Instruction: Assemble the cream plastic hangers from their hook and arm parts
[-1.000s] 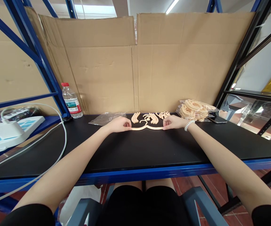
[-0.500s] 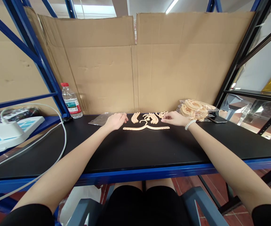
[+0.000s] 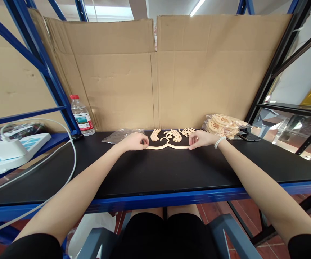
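Your left hand (image 3: 136,141) and right hand (image 3: 199,139) pinch the hanger's (image 3: 159,147) two ends; fingers hide the tips, bagged pieces (image 3: 220,126) blur together.

1. Apparently a workshop: black worktop (image 3: 161,172) on a blue metal frame (image 3: 171,201).
2. Cardboard sheets (image 3: 117,82) form its back at 12 o'clock.
3. Bagged pale curved parts (image 3: 221,126), 1 o'clock; power strip (image 3: 34,142), 10 o'clock.
4. Tube light (image 3: 198,7) overhead, red tiled floor (image 3: 244,207) below.
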`<state>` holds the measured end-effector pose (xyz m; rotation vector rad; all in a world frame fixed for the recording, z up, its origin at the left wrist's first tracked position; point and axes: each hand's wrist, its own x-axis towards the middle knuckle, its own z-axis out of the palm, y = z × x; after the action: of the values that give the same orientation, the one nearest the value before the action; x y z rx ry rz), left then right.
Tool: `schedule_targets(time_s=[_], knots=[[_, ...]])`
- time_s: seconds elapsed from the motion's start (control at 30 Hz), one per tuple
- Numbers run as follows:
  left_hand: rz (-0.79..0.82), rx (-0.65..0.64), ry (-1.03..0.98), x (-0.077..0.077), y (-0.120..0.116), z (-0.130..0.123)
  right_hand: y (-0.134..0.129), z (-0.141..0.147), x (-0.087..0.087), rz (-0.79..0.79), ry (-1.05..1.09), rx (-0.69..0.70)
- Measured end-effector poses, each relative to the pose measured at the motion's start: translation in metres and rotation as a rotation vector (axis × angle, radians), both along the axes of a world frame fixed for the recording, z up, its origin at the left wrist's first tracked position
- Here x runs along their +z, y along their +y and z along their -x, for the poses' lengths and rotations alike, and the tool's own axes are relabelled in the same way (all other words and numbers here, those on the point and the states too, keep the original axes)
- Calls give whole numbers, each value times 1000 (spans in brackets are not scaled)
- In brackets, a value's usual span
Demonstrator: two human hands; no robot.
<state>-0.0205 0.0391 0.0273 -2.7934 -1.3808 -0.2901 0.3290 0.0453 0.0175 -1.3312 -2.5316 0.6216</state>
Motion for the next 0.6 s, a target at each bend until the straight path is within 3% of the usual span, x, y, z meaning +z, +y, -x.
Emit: schedule_targets(time_s=[0.13, 0.43, 0.6], knots=[[31, -52, -18, -2, 0, 0, 0, 1, 0, 0, -11, -16], [11, -35, -31, -2, 0, 0, 2, 1, -3, -41, -2, -19], [-78, 36, -127, -1, 0, -2, 4, 7, -8, -276, 104, -161]])
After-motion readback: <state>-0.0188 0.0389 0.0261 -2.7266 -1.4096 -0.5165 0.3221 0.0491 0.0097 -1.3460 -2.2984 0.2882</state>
